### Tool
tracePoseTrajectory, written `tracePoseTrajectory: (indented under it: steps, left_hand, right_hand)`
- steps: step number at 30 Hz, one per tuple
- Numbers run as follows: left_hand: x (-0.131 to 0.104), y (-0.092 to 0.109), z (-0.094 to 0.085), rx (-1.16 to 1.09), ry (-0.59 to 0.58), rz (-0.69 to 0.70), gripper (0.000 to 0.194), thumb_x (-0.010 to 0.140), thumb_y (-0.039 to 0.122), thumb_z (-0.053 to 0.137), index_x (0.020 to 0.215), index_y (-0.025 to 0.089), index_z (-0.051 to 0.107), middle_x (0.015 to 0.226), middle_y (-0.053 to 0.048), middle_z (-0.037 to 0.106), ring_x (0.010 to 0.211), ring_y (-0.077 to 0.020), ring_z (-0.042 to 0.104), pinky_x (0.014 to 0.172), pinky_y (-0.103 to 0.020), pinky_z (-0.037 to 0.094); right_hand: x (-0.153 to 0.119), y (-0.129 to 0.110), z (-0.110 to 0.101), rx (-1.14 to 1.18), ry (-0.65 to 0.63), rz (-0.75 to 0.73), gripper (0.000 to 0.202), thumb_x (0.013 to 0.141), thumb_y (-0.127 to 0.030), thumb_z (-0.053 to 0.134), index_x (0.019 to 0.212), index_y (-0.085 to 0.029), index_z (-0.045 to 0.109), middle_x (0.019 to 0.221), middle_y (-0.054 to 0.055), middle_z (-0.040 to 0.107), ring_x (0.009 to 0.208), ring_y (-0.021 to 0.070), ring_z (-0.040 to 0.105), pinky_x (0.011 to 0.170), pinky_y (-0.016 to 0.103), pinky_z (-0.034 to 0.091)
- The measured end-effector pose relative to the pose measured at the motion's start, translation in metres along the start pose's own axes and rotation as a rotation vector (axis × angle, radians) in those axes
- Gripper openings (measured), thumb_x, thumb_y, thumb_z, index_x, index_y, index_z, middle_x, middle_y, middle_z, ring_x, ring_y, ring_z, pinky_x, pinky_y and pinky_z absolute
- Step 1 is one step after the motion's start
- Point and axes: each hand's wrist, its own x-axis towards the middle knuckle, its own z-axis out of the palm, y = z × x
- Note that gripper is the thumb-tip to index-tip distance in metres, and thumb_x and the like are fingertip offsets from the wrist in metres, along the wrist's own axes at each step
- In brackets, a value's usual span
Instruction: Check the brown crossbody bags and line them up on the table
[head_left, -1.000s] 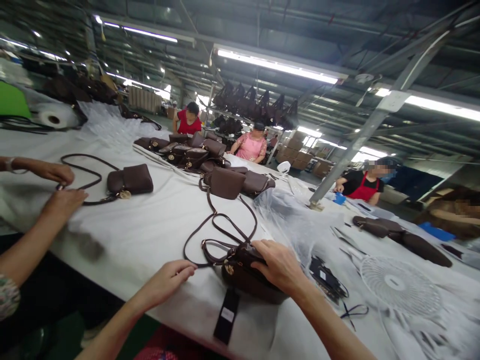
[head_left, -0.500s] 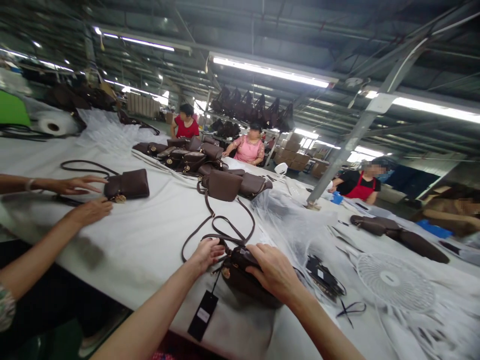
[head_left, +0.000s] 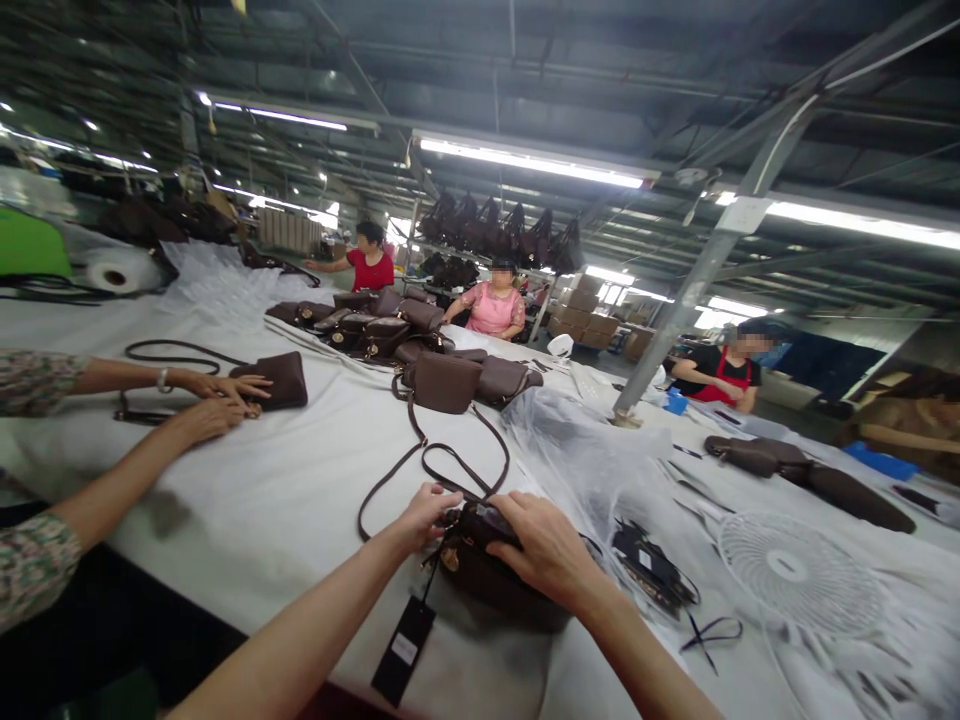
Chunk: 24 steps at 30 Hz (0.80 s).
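Observation:
A dark brown handbag (head_left: pixel 499 590) lies on the table's near edge, with a gold-coloured round charm (head_left: pixel 448 558) at its left end. My right hand (head_left: pixel 544 545) grips its top edge, thumb on the near side and fingers over the far side. At the bag's upper left corner, my left hand (head_left: pixel 426 515) pinches near the strap's fastening; the exact part is hidden by the fingers. From that corner a black hang tag (head_left: pixel 405 650) dangles on a cord. The long brown strap (head_left: pixel 365 500) loops away over the table towards another brown handbag (head_left: pixel 448 382).
More brown bags (head_left: pixel 375 330) are heaped at the table's middle. Clear plastic wrap (head_left: pixel 577 440), black tags (head_left: pixel 652 565) and a white fan (head_left: pixel 795 570) are on the right. On the left, a co-worker's hands (head_left: pixel 217 410) handle another brown bag (head_left: pixel 279 380). Other people work farther back.
My left hand has shifted slightly and its fingers have drawn in at the bag's corner. My right hand keeps its grip. The co-worker's hands on the left have moved right, onto their bag.

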Motion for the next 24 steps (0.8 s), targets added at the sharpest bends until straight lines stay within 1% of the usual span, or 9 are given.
tracePoseTrajectory:
  steps: [3, 6, 10, 12, 14, 16, 18, 21, 24]
  left_hand:
    - [0.002, 0.012, 0.007, 0.358, 0.174, 0.19, 0.045, 0.07, 0.015, 0.067, 0.111, 0.02, 0.051, 0.13, -0.013, 0.05, 0.126, -0.0307, 0.042, 0.095, -0.036, 0.038]
    - [0.007, 0.022, 0.005, 0.646, 0.218, 0.333, 0.033, 0.067, 0.003, 0.061, 0.096, 0.019, 0.06, 0.136, -0.014, 0.046, 0.136, -0.0332, 0.028, 0.106, -0.043, 0.027]
    - [0.016, 0.046, -0.006, 0.871, 0.179, 0.432, 0.016, 0.077, 0.006, 0.052, 0.076, 0.019, 0.061, 0.099, -0.012, 0.063, 0.113, -0.0304, 0.052, 0.095, -0.043, 0.037]
    - [0.019, 0.075, -0.005, 0.908, 0.145, 0.509, 0.019, 0.083, 0.009, 0.046, 0.078, 0.02, 0.061, 0.082, -0.008, 0.063, 0.095, -0.0251, 0.059, 0.085, -0.036, 0.042]
    - [0.016, 0.115, 0.004, 0.907, 0.091, 0.626, 0.019, 0.087, 0.013, 0.043, 0.084, 0.02, 0.061, 0.076, -0.004, 0.062, 0.082, -0.0202, 0.06, 0.078, -0.031, 0.044]
    - [0.005, 0.158, 0.022, 0.888, -0.007, 0.748, 0.014, 0.087, 0.019, 0.048, 0.087, 0.02, 0.061, 0.072, 0.0, 0.061, 0.071, -0.0157, 0.059, 0.071, -0.027, 0.044]
    - [-0.012, 0.197, 0.046, 0.861, -0.113, 0.845, 0.008, 0.083, 0.024, 0.056, 0.087, 0.02, 0.062, 0.072, 0.003, 0.06, 0.067, -0.0126, 0.058, 0.067, -0.023, 0.044]
    - [-0.041, 0.228, 0.078, 0.623, -0.375, 0.961, 0.01, 0.077, 0.024, 0.06, 0.084, 0.017, 0.06, 0.073, 0.003, 0.06, 0.057, -0.0086, 0.053, 0.056, -0.021, 0.042]
    - [-0.056, 0.223, 0.09, 0.39, -0.489, 0.922, 0.022, 0.069, 0.021, 0.067, 0.089, 0.017, 0.058, 0.071, 0.005, 0.058, 0.052, -0.0066, 0.05, 0.049, -0.019, 0.039]
  right_hand:
    - [0.001, -0.002, -0.002, -0.016, -0.024, 0.007, 0.032, 0.082, -0.031, 0.067, 0.111, -0.021, 0.058, 0.104, 0.007, 0.064, 0.093, 0.0254, 0.059, 0.078, 0.034, 0.041]
    - [0.0, -0.002, -0.002, -0.005, -0.037, 0.031, 0.036, 0.081, -0.031, 0.067, 0.115, -0.022, 0.058, 0.107, 0.007, 0.064, 0.095, 0.0258, 0.059, 0.081, 0.035, 0.042]
    - [-0.006, 0.005, -0.004, 0.078, -0.044, 0.045, 0.046, 0.08, -0.033, 0.068, 0.123, -0.023, 0.057, 0.112, 0.009, 0.064, 0.099, 0.0266, 0.059, 0.085, 0.036, 0.044]
    - [-0.005, 0.013, -0.009, 0.199, -0.003, 0.03, 0.052, 0.081, -0.038, 0.066, 0.129, -0.022, 0.053, 0.12, 0.01, 0.062, 0.106, 0.0269, 0.059, 0.091, 0.037, 0.045]
    - [0.003, 0.022, -0.018, 0.312, 0.15, 0.025, 0.058, 0.085, -0.042, 0.06, 0.137, -0.021, 0.047, 0.134, 0.012, 0.054, 0.12, 0.0276, 0.053, 0.1, 0.039, 0.042]
    - [0.018, 0.03, -0.032, 0.371, 0.367, 0.041, 0.068, 0.085, -0.043, 0.058, 0.145, -0.019, 0.036, 0.145, 0.014, 0.043, 0.133, 0.0293, 0.042, 0.108, 0.043, 0.036]
    - [0.036, 0.036, -0.046, 0.435, 0.509, 0.053, 0.083, 0.079, -0.044, 0.065, 0.148, -0.02, 0.027, 0.145, 0.014, 0.043, 0.135, 0.0311, 0.038, 0.109, 0.048, 0.034]
    - [0.059, 0.043, -0.065, 0.66, 0.44, -0.008, 0.068, 0.075, -0.043, 0.067, 0.135, -0.02, 0.043, 0.108, 0.008, 0.066, 0.101, 0.0259, 0.063, 0.091, 0.043, 0.049]
    - [0.061, 0.056, -0.088, 0.77, 0.38, 0.03, 0.03, 0.084, -0.043, 0.052, 0.101, -0.019, 0.059, 0.066, -0.003, 0.057, 0.053, 0.0138, 0.054, 0.058, 0.029, 0.05]
